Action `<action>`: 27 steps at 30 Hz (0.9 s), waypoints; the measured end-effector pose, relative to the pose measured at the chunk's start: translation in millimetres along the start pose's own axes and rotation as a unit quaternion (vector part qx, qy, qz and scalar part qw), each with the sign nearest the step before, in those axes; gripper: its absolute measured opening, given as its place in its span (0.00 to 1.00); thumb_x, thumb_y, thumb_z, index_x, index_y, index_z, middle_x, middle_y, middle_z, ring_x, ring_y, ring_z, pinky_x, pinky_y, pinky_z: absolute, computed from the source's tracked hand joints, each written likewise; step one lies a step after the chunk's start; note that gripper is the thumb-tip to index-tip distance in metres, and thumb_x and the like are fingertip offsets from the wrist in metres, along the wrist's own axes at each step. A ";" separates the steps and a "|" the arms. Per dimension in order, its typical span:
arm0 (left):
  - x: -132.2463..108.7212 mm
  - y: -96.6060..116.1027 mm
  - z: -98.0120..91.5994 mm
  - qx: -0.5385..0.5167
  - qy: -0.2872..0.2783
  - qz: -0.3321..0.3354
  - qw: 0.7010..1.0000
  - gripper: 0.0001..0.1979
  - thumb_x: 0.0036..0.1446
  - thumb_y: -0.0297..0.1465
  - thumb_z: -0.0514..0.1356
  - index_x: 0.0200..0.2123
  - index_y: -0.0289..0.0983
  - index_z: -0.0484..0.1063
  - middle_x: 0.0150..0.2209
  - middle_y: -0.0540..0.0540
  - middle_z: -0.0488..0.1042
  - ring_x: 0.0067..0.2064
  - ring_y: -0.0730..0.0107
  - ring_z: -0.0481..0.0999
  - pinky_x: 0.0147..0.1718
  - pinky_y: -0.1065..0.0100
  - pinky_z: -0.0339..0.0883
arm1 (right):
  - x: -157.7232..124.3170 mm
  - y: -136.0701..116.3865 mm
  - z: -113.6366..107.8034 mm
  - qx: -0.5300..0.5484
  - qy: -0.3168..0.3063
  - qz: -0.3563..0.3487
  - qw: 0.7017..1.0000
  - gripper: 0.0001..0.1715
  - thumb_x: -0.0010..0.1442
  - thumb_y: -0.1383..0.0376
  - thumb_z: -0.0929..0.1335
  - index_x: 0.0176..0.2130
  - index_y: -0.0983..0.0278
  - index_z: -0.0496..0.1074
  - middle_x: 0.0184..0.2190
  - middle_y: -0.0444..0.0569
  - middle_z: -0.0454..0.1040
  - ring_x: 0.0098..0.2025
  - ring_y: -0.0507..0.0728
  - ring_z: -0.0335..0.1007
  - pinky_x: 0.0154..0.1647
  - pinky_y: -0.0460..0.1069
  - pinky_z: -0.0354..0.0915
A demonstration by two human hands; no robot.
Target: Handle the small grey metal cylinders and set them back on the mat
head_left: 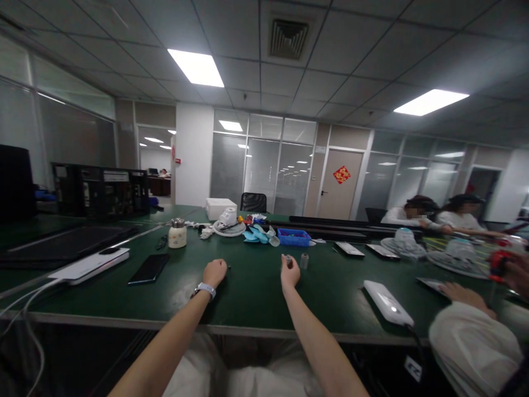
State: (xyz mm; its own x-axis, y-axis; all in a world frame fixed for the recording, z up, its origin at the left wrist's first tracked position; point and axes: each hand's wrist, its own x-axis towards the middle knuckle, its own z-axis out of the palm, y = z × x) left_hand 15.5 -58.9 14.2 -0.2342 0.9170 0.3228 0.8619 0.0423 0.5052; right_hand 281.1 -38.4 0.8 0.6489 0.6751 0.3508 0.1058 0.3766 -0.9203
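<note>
On the green table (256, 303), my left hand (215, 273) rests with its fingers curled, a watch (203, 290) on its wrist. A tiny dark piece (230, 267) lies just right of it; whether the fingers hold anything is hidden. My right hand (290, 271) pinches a small grey metal cylinder (288, 258) between thumb and fingers. Beside it, to the right and apart, a similar metal cylinder (305, 261) stands upright on the table.
Behind the hands are a blue bin (293, 237), blue wrappings (257, 235) and a white fan part (228, 227). A phone (149, 268) and bottle (177, 234) lie left. At right are a white power bank (387, 302) and another person's hand (467, 296).
</note>
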 end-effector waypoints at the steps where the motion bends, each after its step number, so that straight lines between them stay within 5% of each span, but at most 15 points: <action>1: 0.1 0.5 -0.1 0.000 0.001 -0.002 1.000 0.19 0.58 0.30 0.46 0.31 0.38 0.77 0.36 0.38 0.79 0.38 0.60 0.77 0.33 0.69 0.61 | 8.9 1.5 -12.1 -0.055 0.038 -0.001 0.998 0.20 0.49 0.55 0.71 0.39 0.64 0.75 0.40 0.55 0.77 0.44 0.60 0.72 0.44 0.50 0.64; 4: 0.0 2.0 -0.6 0.001 0.002 -0.002 1.000 0.19 0.58 0.30 0.46 0.32 0.38 0.78 0.37 0.38 0.79 0.39 0.59 0.77 0.34 0.69 0.62 | 34.1 5.5 -48.9 -0.167 0.091 -0.005 0.982 0.25 0.50 0.53 0.70 0.44 0.65 0.75 0.45 0.59 0.75 0.47 0.63 0.71 0.48 0.51 0.62; 8: 0.8 1.6 0.0 0.004 -0.003 -0.008 1.000 0.19 0.57 0.31 0.46 0.33 0.38 0.78 0.38 0.38 0.79 0.40 0.59 0.76 0.35 0.69 0.62 | 55.5 13.7 -78.7 -0.192 0.079 -0.014 0.978 0.25 0.50 0.55 0.70 0.45 0.65 0.76 0.43 0.57 0.77 0.44 0.62 0.72 0.45 0.50 0.63; 15: 1.9 0.8 1.5 0.001 0.002 -0.012 1.000 0.19 0.57 0.31 0.46 0.34 0.38 0.78 0.38 0.38 0.79 0.39 0.58 0.76 0.34 0.68 0.62 | 57.7 18.1 -75.8 -0.218 0.047 -0.043 0.974 0.28 0.49 0.54 0.70 0.46 0.68 0.73 0.42 0.59 0.76 0.43 0.62 0.71 0.45 0.51 0.63; 19: 3.2 2.1 0.7 -0.012 0.009 -0.026 1.000 0.20 0.57 0.30 0.46 0.34 0.38 0.78 0.38 0.37 0.79 0.39 0.57 0.76 0.34 0.67 0.62 | 36.1 -3.8 -66.9 -0.263 0.119 -0.195 0.937 0.39 0.52 0.49 0.68 0.53 0.73 0.65 0.52 0.66 0.67 0.56 0.67 0.60 0.55 0.57 0.56; 21: 4.5 1.9 0.9 -0.021 0.018 -0.034 0.999 0.20 0.57 0.30 0.46 0.34 0.37 0.78 0.38 0.37 0.79 0.39 0.57 0.76 0.34 0.67 0.62 | 14.4 -16.3 -55.1 -0.287 0.042 -0.284 0.914 0.32 0.57 0.50 0.64 0.53 0.69 0.65 0.54 0.63 0.64 0.60 0.65 0.56 0.58 0.58 0.52; 23: 5.7 1.1 1.3 -0.027 0.027 -0.047 0.998 0.20 0.57 0.30 0.46 0.34 0.37 0.78 0.38 0.37 0.78 0.39 0.56 0.76 0.34 0.67 0.62 | -13.1 -25.2 -34.5 -0.311 -0.121 -0.335 0.881 0.24 0.61 0.52 0.61 0.51 0.64 0.68 0.55 0.57 0.65 0.59 0.61 0.57 0.58 0.57 0.53; 25: 6.2 -0.2 1.5 -0.030 0.035 -0.056 0.997 0.20 0.57 0.30 0.45 0.34 0.36 0.78 0.39 0.36 0.78 0.40 0.56 0.76 0.34 0.66 0.62 | -42.4 -29.6 -5.0 -0.333 -0.280 -0.333 0.836 0.23 0.62 0.52 0.61 0.51 0.59 0.69 0.56 0.54 0.65 0.59 0.60 0.58 0.57 0.56 0.55; 27: 6.2 -1.8 1.8 -0.031 0.044 -0.058 0.997 0.20 0.57 0.29 0.45 0.34 0.36 0.78 0.40 0.36 0.78 0.40 0.55 0.76 0.35 0.66 0.62 | -68.4 -30.8 29.9 -0.353 -0.373 -0.311 0.800 0.25 0.61 0.52 0.62 0.54 0.59 0.68 0.57 0.54 0.65 0.59 0.60 0.58 0.57 0.56 0.55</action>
State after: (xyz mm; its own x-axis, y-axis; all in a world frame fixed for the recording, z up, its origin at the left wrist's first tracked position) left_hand 13.2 -52.6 13.8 -0.3722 0.8685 0.3273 0.7975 0.1188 0.5915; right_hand 210.9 -77.2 10.3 -0.2971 0.7867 0.5411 0.8035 0.5121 -0.3035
